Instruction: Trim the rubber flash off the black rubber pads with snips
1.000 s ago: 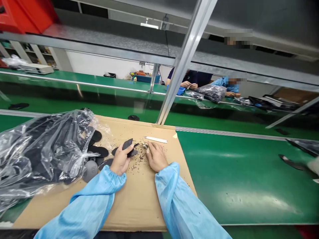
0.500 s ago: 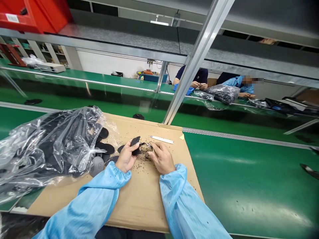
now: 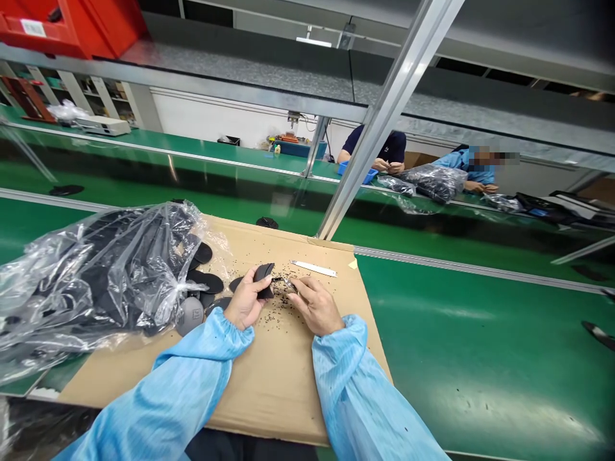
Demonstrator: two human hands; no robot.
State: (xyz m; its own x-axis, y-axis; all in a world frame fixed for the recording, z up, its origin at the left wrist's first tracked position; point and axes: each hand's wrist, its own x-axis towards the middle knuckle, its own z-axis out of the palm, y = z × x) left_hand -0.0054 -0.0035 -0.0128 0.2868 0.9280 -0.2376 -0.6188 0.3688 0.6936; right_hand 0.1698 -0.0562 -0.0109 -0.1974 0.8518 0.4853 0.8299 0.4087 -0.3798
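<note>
My left hand (image 3: 246, 303) pinches a thin black plastic piece (image 3: 264, 280), tilted up on edge, its face curved. My right hand (image 3: 316, 306) is closed around small metal nippers (image 3: 289, 284), whose handles are mostly hidden by the fingers. The nippers' shiny head is at the right edge of the black piece; whether the jaws touch it I cannot tell. Below both hands lies a cardboard sheet (image 3: 269, 384) strewn with tiny black bits. Several round black pieces (image 3: 207, 282) and a grey disc (image 3: 190, 315) lie left of my left hand.
A clear plastic bag (image 3: 110, 275) full of black pieces covers the left side. A white-handled blade (image 3: 314, 268) lies beyond my right hand. A metal post (image 3: 384, 128) rises behind the cardboard. Two people work at the far green bench (image 3: 192, 151). A red bin (image 3: 72, 29) sits on the upper shelf.
The view has shifted slightly. Both hands keep their grips, and the black piece has turned a little in my left hand. The nippers stay at its right side.
</note>
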